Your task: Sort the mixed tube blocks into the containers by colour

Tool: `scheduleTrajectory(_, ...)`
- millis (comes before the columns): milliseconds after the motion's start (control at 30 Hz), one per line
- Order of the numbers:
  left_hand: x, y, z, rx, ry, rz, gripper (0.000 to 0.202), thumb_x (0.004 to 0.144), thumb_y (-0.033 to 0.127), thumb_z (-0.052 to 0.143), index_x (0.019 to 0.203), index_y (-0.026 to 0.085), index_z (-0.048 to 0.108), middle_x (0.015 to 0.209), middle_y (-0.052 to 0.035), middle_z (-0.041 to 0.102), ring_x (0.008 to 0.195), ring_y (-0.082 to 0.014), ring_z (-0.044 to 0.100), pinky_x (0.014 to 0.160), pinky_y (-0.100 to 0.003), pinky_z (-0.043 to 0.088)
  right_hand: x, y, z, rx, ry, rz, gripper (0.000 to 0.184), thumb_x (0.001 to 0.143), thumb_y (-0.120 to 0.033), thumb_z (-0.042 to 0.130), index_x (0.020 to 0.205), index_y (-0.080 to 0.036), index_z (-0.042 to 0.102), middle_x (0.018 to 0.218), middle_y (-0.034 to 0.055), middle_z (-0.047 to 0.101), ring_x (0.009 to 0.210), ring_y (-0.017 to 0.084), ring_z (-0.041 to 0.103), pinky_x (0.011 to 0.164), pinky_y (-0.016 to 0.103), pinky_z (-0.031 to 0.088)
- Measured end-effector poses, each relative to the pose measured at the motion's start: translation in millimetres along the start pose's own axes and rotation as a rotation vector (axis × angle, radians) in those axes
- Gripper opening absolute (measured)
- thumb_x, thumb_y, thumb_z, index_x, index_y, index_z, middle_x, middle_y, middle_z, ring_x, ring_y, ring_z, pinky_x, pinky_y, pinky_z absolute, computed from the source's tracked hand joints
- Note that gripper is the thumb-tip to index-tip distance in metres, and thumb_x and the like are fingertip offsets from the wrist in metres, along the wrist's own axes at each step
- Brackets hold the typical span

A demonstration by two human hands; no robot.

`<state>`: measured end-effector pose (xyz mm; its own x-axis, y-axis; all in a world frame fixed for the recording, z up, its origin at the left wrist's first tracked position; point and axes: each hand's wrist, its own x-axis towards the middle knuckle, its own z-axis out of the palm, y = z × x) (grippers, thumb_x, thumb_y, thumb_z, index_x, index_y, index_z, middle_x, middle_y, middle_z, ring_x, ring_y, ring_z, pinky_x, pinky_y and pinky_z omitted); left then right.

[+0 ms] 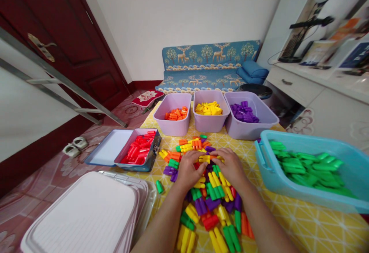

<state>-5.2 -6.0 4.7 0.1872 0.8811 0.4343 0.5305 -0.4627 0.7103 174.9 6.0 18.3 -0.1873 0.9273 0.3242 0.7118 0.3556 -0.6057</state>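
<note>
A heap of mixed plastic pegs (211,203) in yellow, green, purple, orange and red lies on the yellow patterned tablecloth (302,222). My left hand (188,170) and my right hand (230,166) rest side by side on the heap's far part. Their fingers curl together over a yellow peg (208,158) between them. Three lilac bins stand beyond: one with orange pegs (173,116), one with yellow pegs (208,111), one with purple pegs (248,116). A red-peg tray (138,149) sits to the left. A blue tub with green pegs (311,168) stands on the right.
A white lid on a pink container (83,214) lies near left, with a single green peg (159,186) beside it. A metal ladder (57,80) leans by the dark red door. A blue patterned sofa (210,66) stands at the back wall, white cabinets on the right.
</note>
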Motion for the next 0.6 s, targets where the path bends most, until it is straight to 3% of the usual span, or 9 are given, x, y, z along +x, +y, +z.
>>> scheduleTrajectory(133, -0.4, -2.5, -0.3, -0.024, -0.012, -0.008, 0.033, 0.080, 0.031, 0.065, 0.112, 0.023, 0.064, 0.107, -0.0057, 0.068, 0.100, -0.0222, 0.059, 0.091, -0.037, 0.045, 0.6, -6.5, 0.0, 0.256, 0.073, 0.056, 0.016, 0.082, -0.027, 0.056, 0.090, -0.020, 0.068, 0.095, 0.0056, 0.069, 0.092, 0.020, 0.061, 0.085, 0.034, 0.046)
scheduleTrajectory(267, -0.8, -4.2, -0.4, -0.065, -0.029, -0.021, 0.025, 0.087, 0.035, 0.055, 0.106, 0.021, 0.066, 0.101, -0.0065, 0.069, 0.096, -0.0212, 0.060, 0.087, -0.035, 0.044, -1.2, -7.9, 3.1, 0.388, 0.018, 0.128, 0.022, 0.084, -0.032, 0.054, 0.095, -0.020, 0.068, 0.095, 0.0055, 0.070, 0.083, 0.018, 0.064, 0.076, 0.031, 0.049)
scheduleTrajectory(433, -1.2, -3.7, 0.3, -0.046, -0.013, -0.044, 0.030, 0.092, 0.037, 0.045, 0.085, 0.017, 0.066, 0.083, -0.0064, 0.067, 0.083, -0.0196, 0.059, 0.078, -0.032, 0.044, -2.9, -9.5, 5.2, 0.414, -0.039, 0.135, 0.023, 0.084, -0.036, 0.054, 0.092, -0.019, 0.068, 0.085, 0.0032, 0.070, 0.072, 0.017, 0.064, 0.068, 0.028, 0.049)
scheduleTrajectory(600, -1.1, -2.3, 0.1, -0.044, -0.007, -0.057, 0.033, 0.093, 0.037, 0.042, 0.082, 0.016, 0.065, 0.082, -0.0062, 0.066, 0.081, -0.0187, 0.058, 0.077, -0.031, 0.043, -2.8, -11.4, 6.0, 0.407, -0.041, 0.136, 0.025, 0.085, -0.036, 0.052, 0.092, -0.019, 0.068, 0.082, 0.0031, 0.070, 0.068, 0.016, 0.063, 0.064, 0.026, 0.050)
